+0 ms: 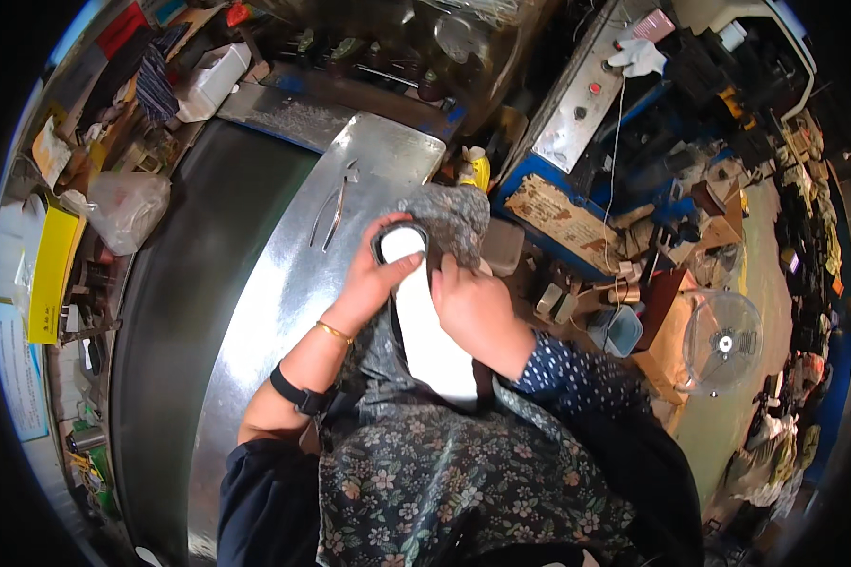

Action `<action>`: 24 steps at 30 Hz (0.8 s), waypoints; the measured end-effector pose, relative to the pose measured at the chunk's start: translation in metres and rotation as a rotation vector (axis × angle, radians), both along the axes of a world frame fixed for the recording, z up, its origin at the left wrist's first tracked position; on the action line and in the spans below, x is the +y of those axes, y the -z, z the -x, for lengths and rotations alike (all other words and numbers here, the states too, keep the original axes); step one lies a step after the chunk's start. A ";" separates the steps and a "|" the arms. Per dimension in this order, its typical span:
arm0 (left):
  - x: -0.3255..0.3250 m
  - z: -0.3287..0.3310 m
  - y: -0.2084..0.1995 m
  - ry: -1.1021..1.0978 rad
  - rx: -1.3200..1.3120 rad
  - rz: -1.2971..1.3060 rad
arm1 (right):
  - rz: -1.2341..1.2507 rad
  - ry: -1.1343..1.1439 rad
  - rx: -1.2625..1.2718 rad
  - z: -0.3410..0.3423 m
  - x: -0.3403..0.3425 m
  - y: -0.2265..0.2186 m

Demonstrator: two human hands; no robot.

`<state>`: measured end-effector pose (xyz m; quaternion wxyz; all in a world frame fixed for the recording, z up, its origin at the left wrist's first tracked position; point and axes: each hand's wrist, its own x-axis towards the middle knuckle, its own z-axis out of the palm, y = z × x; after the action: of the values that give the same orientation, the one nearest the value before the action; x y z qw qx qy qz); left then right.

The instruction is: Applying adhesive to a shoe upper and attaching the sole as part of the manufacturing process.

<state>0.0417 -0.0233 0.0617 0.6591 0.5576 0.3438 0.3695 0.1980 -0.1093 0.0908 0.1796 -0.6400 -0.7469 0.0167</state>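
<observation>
Fingers [393,219] on both sides of a white shoe-shaped piece [416,326]

From my remote seat I see the left hand [364,274] gripping the far end of the piece: its thumb lies across the white face, and the other fingers wrap around the dark-rimmed outer side. The right hand [487,321] is at the right edge, fingers curled, their tips roughly across from that thumb. Whether they pinch anything I cannot tell; the bent fingers hide it. Between the two hands, the piece runs from the left thumb back toward the wearer's body, its near end above a floral apron [473,463].

Closest to the hands, I pick out a gold bracelet [335,332] and a black band [295,389] on the left arm, and a dotted sleeve [577,373] on the right. Just beyond the fingers is grey patterned cloth [463,222]. Pincers [331,213] lie on the shiny metal tabletop [255,331], and past that runs a dark belt [175,312]. Farther out, I have a crumpled plastic bag [130,210] on the left and a grey control panel [577,113] on the right.
</observation>
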 end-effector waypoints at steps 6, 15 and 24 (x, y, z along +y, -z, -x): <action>0.000 0.001 -0.009 0.008 0.099 0.011 | 0.201 -0.027 -0.015 -0.006 -0.007 -0.005; 0.011 0.000 -0.032 0.068 -0.359 0.397 | 0.470 -0.009 0.873 -0.019 -0.037 0.009; 0.032 0.007 0.025 -0.118 -0.456 0.573 | 0.221 -0.178 0.713 0.014 -0.032 0.010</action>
<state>0.0347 0.0087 0.0363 0.8259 0.2329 0.3089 0.4102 0.1840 -0.1415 0.0807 0.3559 -0.5422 -0.6838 0.3342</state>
